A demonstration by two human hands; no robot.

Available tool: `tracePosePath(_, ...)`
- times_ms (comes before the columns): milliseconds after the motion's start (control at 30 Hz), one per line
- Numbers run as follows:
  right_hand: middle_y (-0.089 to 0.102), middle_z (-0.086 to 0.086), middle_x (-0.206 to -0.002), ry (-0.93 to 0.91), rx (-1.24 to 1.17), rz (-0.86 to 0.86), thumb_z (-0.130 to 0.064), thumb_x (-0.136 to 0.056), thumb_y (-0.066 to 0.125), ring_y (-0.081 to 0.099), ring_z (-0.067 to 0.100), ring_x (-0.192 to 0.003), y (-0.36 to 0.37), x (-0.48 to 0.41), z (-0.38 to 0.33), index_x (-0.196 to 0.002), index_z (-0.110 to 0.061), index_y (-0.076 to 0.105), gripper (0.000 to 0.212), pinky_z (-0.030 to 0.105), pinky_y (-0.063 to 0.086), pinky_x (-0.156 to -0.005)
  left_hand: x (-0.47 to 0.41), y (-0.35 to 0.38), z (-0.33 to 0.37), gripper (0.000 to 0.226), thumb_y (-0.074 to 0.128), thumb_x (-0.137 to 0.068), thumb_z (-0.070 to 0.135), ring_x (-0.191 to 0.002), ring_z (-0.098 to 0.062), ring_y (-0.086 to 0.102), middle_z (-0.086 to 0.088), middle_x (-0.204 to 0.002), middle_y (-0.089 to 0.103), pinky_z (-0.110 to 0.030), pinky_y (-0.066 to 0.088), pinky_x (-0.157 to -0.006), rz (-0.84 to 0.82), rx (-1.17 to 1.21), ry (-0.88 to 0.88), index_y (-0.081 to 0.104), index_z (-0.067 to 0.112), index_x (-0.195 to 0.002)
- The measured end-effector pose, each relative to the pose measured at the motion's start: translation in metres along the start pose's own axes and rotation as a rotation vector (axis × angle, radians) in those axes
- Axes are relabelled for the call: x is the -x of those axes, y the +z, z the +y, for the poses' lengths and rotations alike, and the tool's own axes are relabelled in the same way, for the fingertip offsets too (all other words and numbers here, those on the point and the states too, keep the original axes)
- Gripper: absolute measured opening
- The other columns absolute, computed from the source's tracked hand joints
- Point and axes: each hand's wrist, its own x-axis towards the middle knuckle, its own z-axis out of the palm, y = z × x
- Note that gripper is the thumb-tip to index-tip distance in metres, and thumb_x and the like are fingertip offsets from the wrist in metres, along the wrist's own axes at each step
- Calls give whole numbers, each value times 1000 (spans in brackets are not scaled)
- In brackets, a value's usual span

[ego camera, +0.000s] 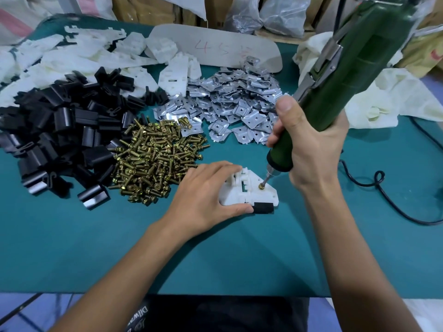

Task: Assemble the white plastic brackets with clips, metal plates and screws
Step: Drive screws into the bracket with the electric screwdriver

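A white plastic bracket (pixel 266 193) lies flat on the teal table, with a black clip (pixel 263 208) at its near edge. My left hand (pixel 206 195) holds the bracket from the left, fingers over its top and thumb along its near edge. My right hand (pixel 309 142) grips a green electric screwdriver (pixel 335 92), tilted. Its bit stands on a brass screw (pixel 261 187) in the bracket.
Behind the bracket lie heaps of brass screws (pixel 153 161), black clips (pixel 60 130), metal plates (pixel 235 104) and white brackets (pixel 79 56). A black cable (pixel 374 188) loops at the right. A white cloth (pixel 388 97) lies at the back right.
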Motion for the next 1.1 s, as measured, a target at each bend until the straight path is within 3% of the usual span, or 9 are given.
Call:
tracePosePath(133, 56, 4, -60, -54, 29, -14, -49, -73, 89, 55, 25, -42, 5, 1, 2, -82, -11, 55, 52, 33, 48, -47, -1, 0, -1, 82, 58, -71, 80, -119, -17, 55, 11, -135, 58, -40, 42, -98, 16, 7, 11, 56, 29, -135)
tracePosePath(367, 59, -3, -57, -79, 63, -30, -33, -78, 83, 54, 24, -43, 3, 4, 4, -80, -8, 55, 38, 30, 48, -48, 0, 0, -1, 83, 60, -71, 79, -120, -17, 52, 10, -135, 57, -36, 38, -100, 1, 21, 3, 56, 29, -136)
tracePosePath(500, 58, -6, -56, -76, 54, 4, -24, -77, 77, 53, 20, -41, 4, 3, 4, -75, -14, 55, 25, 30, 47, -49, -1, 1, -2, 82, 61, -71, 79, -120, -16, 51, 11, -135, 57, -37, 38, -101, -1, 22, -7, 55, 30, -136)
tracePosePath(1100, 57, -3, -60, -71, 33, 150, -22, -78, 76, 51, 19, -41, 8, 6, 1, -79, -17, 55, 22, 31, 47, -47, 0, 3, -3, 83, 56, -71, 82, -115, -12, 46, 14, -134, 55, -30, 36, -97, 9, 0, -3, 52, 33, -137)
